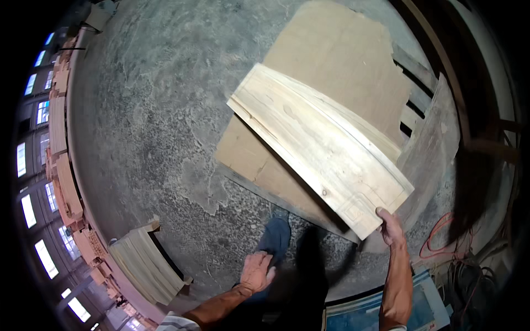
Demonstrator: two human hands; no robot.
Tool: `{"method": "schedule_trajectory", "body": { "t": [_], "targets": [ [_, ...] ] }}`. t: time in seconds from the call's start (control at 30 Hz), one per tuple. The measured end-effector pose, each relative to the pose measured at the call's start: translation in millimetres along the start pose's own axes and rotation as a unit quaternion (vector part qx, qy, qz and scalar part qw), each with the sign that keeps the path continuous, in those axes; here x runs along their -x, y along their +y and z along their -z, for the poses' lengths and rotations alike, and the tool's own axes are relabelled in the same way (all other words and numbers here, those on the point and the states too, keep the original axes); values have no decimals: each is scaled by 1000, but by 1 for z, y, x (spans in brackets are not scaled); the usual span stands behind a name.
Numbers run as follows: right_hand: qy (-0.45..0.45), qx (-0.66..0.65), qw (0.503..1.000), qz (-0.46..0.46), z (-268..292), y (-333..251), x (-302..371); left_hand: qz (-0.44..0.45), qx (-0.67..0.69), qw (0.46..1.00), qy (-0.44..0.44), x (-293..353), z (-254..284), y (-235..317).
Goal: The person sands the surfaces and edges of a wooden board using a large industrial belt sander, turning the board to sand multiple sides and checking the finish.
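Observation:
A long pale wooden panel (320,146) with a grooved, framed border slants across the middle of the view. My right hand (391,225) grips its near right corner, thumb on top and the other fingers hidden underneath. Along its far side shows the edge of another wooden piece (381,135), mostly covered by the panel. Under both lies a brown sheet (331,49) with a ragged right edge. My left hand (257,271) hangs above my blue shoe (276,234), holding nothing, its thumb apart from loosely bent fingers.
A slatted wooden pallet (415,105) shows beneath the brown sheet's right side. At the lower left stands a stack of boards (146,265). Orange cable (439,237) lies at the right, near a blue-topped object (408,300). Timber piles (66,187) line the far left.

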State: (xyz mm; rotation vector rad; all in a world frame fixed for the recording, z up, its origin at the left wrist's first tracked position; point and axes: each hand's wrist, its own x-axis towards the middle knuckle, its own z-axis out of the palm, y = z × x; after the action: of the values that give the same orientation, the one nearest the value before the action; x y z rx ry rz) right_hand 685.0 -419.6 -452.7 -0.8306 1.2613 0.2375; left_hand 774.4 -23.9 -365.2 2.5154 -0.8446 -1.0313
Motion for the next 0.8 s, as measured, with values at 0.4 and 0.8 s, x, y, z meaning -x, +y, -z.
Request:
{"method": "schedule_trajectory", "body": {
  "t": [0.4,0.8],
  "targets": [
    [53,208,977,-13,-146,-70,161,249,266,931,-37,53,105,-19],
    [-41,213,958,187,-244,-88,149,428,579,692,60,170,147,-76]
  ]
}}
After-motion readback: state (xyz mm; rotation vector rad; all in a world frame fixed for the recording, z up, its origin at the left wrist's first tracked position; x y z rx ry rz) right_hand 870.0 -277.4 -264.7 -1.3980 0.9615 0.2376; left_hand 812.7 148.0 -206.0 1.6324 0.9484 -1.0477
